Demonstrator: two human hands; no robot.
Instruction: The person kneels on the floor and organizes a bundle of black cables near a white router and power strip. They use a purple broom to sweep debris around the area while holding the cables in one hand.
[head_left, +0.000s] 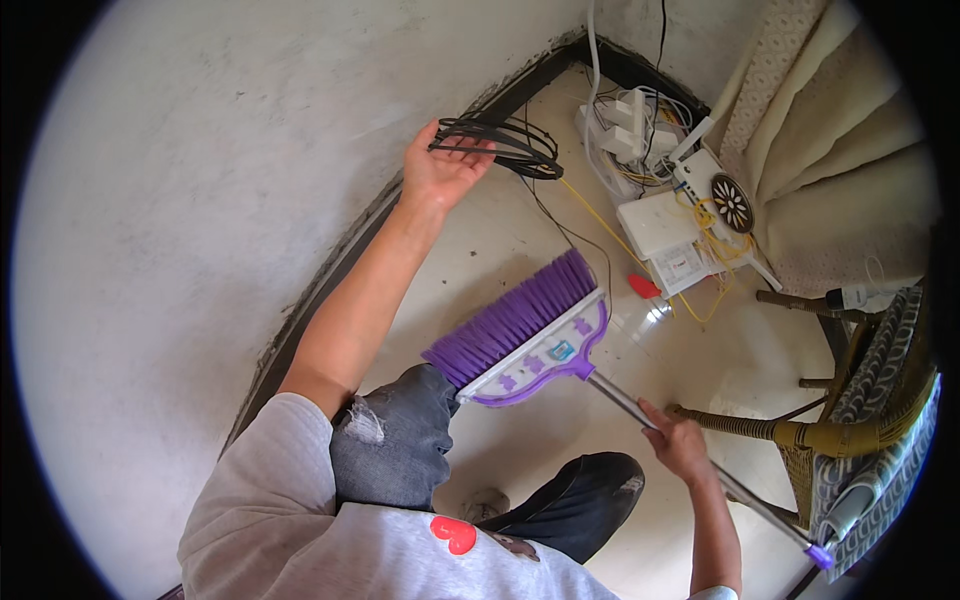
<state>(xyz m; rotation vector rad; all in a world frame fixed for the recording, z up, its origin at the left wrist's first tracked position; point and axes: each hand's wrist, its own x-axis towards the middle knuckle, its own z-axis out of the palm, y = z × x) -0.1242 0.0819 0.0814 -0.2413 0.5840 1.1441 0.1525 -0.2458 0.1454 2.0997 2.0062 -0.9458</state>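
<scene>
Near the wall at the upper middle, my left hand (447, 169) is raised palm up, its curled fingers holding a loose coil of black cable (517, 144). My right hand (679, 444) grips the metal handle of a purple broom (517, 319) at the lower right. The broom's purple bristles are lifted in front of my knees and point up and left, one end beside my bent left knee. Its handle runs down to the right and ends in a purple cap (819, 556). A thin dark cable and a yellow cable (600, 217) run below the coil.
White routers or network boxes (660, 223), power strips and adapters (626, 127) lie tangled with cables in the corner. A red object (643, 286) is on the floor beside them. Beige curtains (832, 165) hang at right, above a wicker chair (832, 439) with a patterned cloth. The wall (187, 187) borders the left.
</scene>
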